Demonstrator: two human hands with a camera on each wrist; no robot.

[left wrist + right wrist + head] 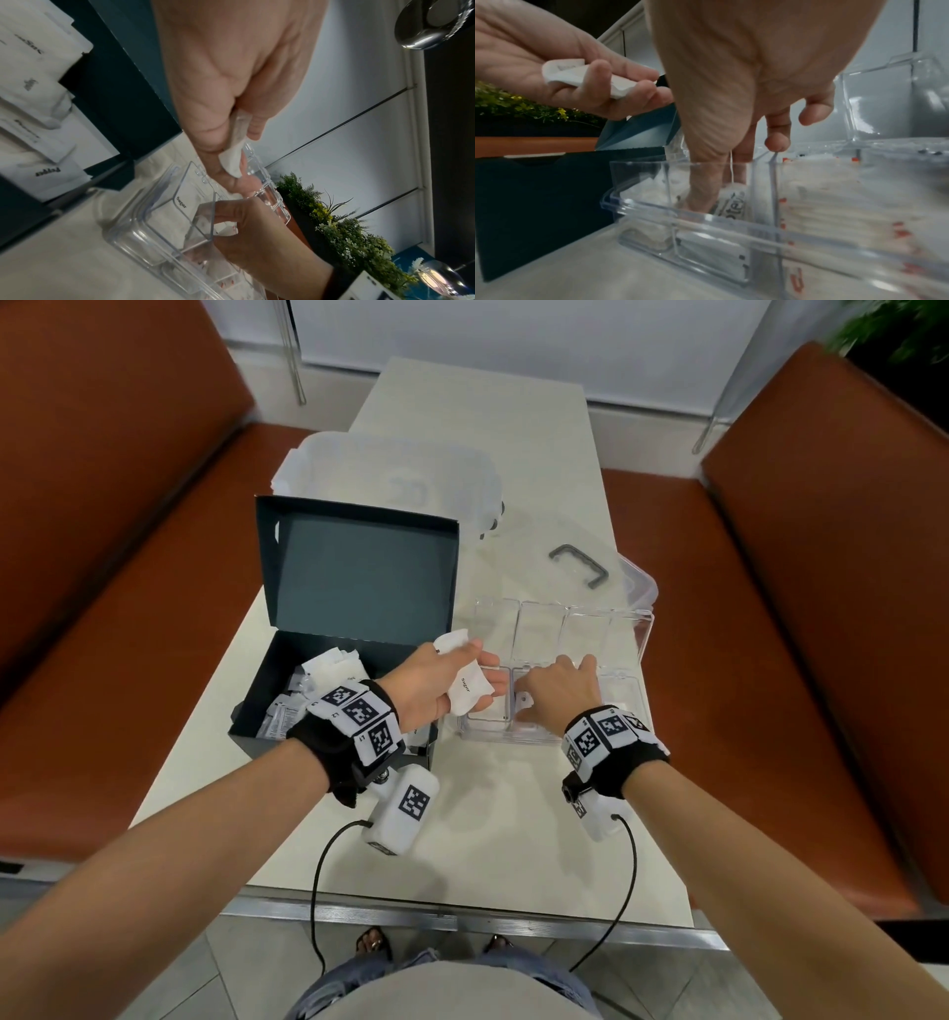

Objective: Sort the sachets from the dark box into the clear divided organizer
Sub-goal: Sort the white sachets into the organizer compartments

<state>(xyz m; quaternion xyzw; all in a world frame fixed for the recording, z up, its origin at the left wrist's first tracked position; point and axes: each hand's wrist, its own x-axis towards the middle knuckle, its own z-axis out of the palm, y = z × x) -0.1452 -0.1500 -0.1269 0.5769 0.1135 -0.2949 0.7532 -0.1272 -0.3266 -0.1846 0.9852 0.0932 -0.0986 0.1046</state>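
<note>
Currently we are mid-sort, with both hands over the near row of the clear organizer (629, 629). Our left hand (436, 683) grips a few white sachets (464, 693), fingers curled round them; the top one reads "Sugar", and it hangs just above the near-left compartment, where a sugar sachet (180, 205) already lies. Our right hand (557, 693) reaches down into the next compartment, thumb and fingers pinching a sachet (734, 200) with partly legible print, possibly "Stevia", and setting it on its end against the divider. The compartment further right holds a stack of sachets with red print (834, 205). The dark box (354, 572) stands open just beside the organizer on the table (503, 839), with more sachets inside, one marked "Pepper" (49, 172). We judge the next move to be: let go of the sachet in the right hand, withdraw that hand upward, then lower the sugar sachets into the near-left compartment. It calls for care not to tip the sachets already placed.
</note>
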